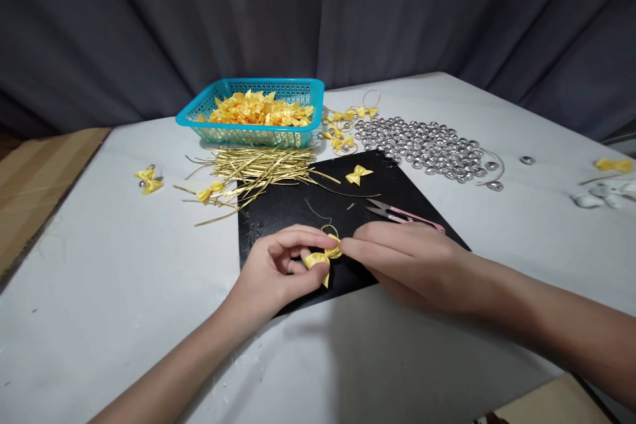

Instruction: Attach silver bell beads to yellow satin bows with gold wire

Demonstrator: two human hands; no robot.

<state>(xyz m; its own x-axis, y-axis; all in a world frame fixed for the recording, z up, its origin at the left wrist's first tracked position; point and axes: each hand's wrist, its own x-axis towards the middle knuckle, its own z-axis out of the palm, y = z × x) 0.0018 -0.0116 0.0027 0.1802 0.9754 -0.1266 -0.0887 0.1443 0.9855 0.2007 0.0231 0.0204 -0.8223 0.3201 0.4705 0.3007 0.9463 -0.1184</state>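
Observation:
Between thumb and fingers, my left hand (285, 265) pinches a yellow ribbon bow (317, 260) above the black mat (298, 212). A thin gold tie (330, 228) loops up from the bow. My right hand (397, 255) is closed, its fingertips meeting the bow's right side; what they grip is hidden. Just beyond my right hand lie pink-handled thread snips (405, 213) with the blades apart. Another yellow bow (358, 175) rests on the mat's far part.
A blue basket (248, 126) full of yellow bows stands at the back, with a pile of gold ties (263, 165) before it. Silver beads (422, 142) are heaped at the right. Loose bows (149, 180) lie on the left. A grey curtain (318, 13) hangs behind the white table (124, 265).

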